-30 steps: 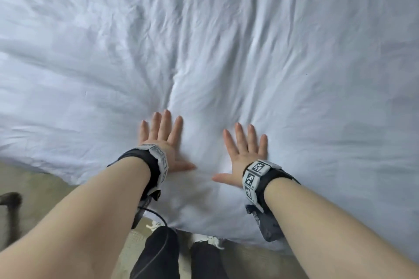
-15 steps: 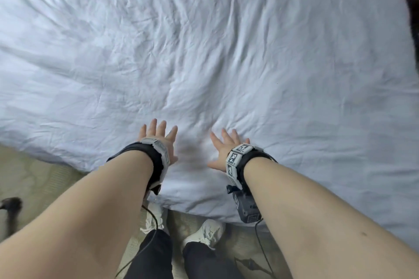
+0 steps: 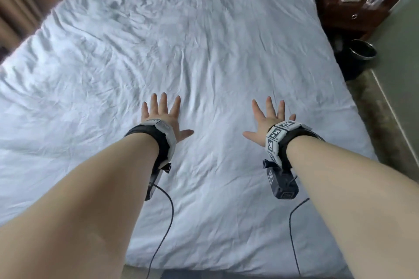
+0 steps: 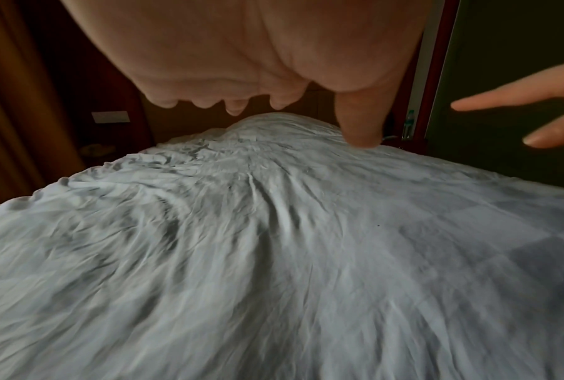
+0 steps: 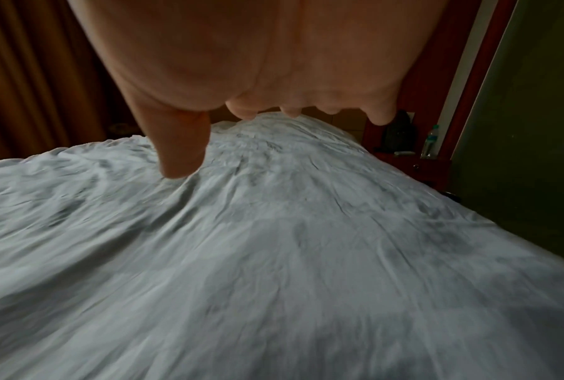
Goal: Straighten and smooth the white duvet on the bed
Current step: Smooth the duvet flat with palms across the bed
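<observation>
The white duvet (image 3: 215, 47) covers the whole bed, creased most at the far left and down the middle. My left hand (image 3: 162, 112) is stretched out palm down over its middle with fingers spread and straight. My right hand (image 3: 268, 115) is held the same way a little to the right. In both wrist views the palms (image 4: 241, 51) (image 5: 274, 51) hang clear above the duvet (image 4: 274, 257) (image 5: 274, 257), holding nothing. The right hand's fingers (image 4: 534, 102) show at the edge of the left wrist view.
A dark wooden nightstand (image 3: 349, 9) stands at the bed's far right corner, with a dark round bin (image 3: 361, 50) on the floor beside it. Brown curtains (image 3: 15, 7) hang at the far left. A green wall (image 3: 403, 52) runs along the right. Cables (image 3: 165, 222) trail from my wrists.
Both hands have lifted off the duvet near its front edge and moved forward and apart over the middle of the bed. The view has risen to take in the whole bed.
</observation>
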Available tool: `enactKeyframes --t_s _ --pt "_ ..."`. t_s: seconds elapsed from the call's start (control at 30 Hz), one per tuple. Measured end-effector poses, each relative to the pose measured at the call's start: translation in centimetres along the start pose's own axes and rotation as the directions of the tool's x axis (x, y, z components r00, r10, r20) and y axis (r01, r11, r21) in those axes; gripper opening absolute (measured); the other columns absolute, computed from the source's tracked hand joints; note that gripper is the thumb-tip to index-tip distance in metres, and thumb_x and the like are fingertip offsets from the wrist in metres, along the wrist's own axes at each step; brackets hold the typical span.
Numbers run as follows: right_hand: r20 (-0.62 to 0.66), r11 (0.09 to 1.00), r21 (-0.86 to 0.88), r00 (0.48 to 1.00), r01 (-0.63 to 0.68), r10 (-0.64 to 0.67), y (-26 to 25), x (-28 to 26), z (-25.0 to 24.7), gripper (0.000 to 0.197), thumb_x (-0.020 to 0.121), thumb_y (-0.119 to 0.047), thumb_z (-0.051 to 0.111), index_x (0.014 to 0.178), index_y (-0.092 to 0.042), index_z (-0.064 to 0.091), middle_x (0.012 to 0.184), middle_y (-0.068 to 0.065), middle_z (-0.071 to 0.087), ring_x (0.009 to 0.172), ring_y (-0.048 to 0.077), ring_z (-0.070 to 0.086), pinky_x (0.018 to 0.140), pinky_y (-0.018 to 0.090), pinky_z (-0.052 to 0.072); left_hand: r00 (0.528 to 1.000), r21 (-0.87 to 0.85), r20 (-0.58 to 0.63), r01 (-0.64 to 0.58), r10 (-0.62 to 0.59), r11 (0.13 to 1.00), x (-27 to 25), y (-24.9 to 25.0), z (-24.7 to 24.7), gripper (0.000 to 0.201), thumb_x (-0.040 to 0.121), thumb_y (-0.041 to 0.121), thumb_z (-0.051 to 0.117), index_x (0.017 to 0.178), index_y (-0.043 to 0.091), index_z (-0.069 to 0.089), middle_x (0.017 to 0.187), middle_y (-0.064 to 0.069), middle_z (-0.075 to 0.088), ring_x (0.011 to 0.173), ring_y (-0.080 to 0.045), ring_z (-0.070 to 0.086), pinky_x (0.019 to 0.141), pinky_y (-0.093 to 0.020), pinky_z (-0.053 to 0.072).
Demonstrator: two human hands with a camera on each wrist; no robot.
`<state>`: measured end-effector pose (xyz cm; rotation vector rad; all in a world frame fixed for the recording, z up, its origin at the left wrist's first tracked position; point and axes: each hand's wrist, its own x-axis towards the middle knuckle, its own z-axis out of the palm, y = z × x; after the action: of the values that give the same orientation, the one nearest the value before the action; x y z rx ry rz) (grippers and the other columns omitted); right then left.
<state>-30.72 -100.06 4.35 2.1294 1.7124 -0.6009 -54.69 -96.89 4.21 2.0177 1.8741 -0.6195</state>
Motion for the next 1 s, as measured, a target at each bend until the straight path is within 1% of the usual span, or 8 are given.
enactKeyframes --t_s 0.27,0.43,0.6,0.7,0.8,0.87,0.93,1.0 --pt "0.02 0.994 0.026 0.994 0.106 -0.106 -1.4 11.0 -0.6 0.088 0.089 -0.056 0.048 0.148 -0.039 -0.015 0.154 -0.001 -0.032 0.142 0.032 -0.03 0.115 0.059 -0.009 0.999 -0.05 0.021 -0.047 0.048 0.998 11.5 4.9 0.7 0.107 0.08 0.075 0.042 0.147 0.027 -0.025 0.154 -0.009 -0.031 0.143 -0.032 -0.028 0.118 -0.051 -0.012" --pt "0.009 0.977 0.016 0.977 0.212 -0.213 -5.4 20.6 -1.7 0.083 0.091 -0.054 0.046 0.148 -0.04 -0.013 0.155 -0.003 -0.03 0.141 0.031 -0.031 0.115 0.059 -0.011 0.999 -0.022 0.036 -0.022 0.022 1.0 20.5 4.9 0.0 0.116 0.073 0.08 0.046 0.146 0.028 -0.027 0.153 -0.01 -0.035 0.141 -0.033 -0.03 0.117 -0.052 -0.013" --pt "-0.039 0.949 -0.026 0.948 0.313 -0.314 -9.6 30.9 -2.6 0.081 0.09 -0.06 0.044 0.148 -0.043 -0.01 0.157 -0.005 -0.025 0.142 0.032 -0.028 0.112 0.063 -0.01 0.998 0.026 0.018 -0.059 0.058 0.998 29.9 4.6 -0.7 0.129 0.062 0.086 0.051 0.144 0.029 -0.03 0.15 -0.011 -0.038 0.14 -0.035 -0.031 0.116 -0.053 -0.014" --pt "0.049 0.968 -0.064 0.97 0.242 -0.239 -8.3 35.1 -0.6 0.086 0.082 -0.075 0.036 0.147 -0.044 -0.012 0.157 -0.008 -0.024 0.144 0.031 -0.025 0.111 0.066 -0.005 0.989 -0.002 0.096 -0.11 0.109 0.994 34.0 5.4 0.4 0.136 0.052 0.089 0.055 0.143 0.034 -0.031 0.15 -0.008 -0.04 0.139 -0.036 -0.033 0.116 -0.055 -0.015" --pt "0.197 0.998 -0.041 0.98 0.042 -0.033 -4.7 35.5 2.6 0.1 0.067 -0.091 0.027 0.144 -0.046 -0.021 0.153 -0.012 -0.033 0.143 0.027 -0.029 0.112 0.063 -0.008 0.957 0.023 0.213 -0.205 0.195 0.979 35.2 7.1 2.5 0.135 0.054 0.089 0.053 0.143 0.033 -0.032 0.148 -0.008 -0.043 0.136 -0.037 -0.038 0.114 -0.057 -0.016" --pt "0.249 0.998 -0.056 0.969 0.005 0.009 -3.2 35.1 3.1 0.107 0.062 -0.094 0.029 0.143 -0.046 -0.023 0.152 -0.013 -0.034 0.143 0.025 -0.028 0.113 0.062 -0.004 0.936 0.031 0.245 -0.267 0.252 0.963 34.9 8.1 3.0 0.133 0.056 0.089 0.051 0.143 0.032 -0.032 0.148 -0.008 -0.043 0.136 -0.036 -0.038 0.113 -0.059 -0.016" --pt "0.255 0.996 -0.084 0.967 0.008 0.014 -3.5 35.9 1.4 0.111 0.061 -0.093 0.034 0.144 -0.044 -0.021 0.155 -0.01 -0.029 0.144 0.029 -0.023 0.113 0.063 0.001 0.939 0.031 0.194 -0.294 0.283 0.955 35.6 8.7 1.4 0.129 0.06 0.087 0.051 0.145 0.031 -0.03 0.15 -0.008 -0.039 0.139 -0.034 -0.035 0.114 -0.059 -0.013" --pt "0.168 0.998 -0.049 0.985 0.041 -0.032 -5.5 37.4 -1.1 0.106 0.069 -0.086 0.039 0.146 -0.042 -0.018 0.156 -0.005 -0.028 0.144 0.031 -0.023 0.113 0.064 -0.002 0.969 0.052 0.101 -0.23 0.224 0.972 37.1 8.4 -1.1 0.128 0.064 0.084 0.052 0.144 0.03 -0.031 0.15 -0.01 -0.039 0.14 -0.035 -0.032 0.114 -0.059 -0.013"
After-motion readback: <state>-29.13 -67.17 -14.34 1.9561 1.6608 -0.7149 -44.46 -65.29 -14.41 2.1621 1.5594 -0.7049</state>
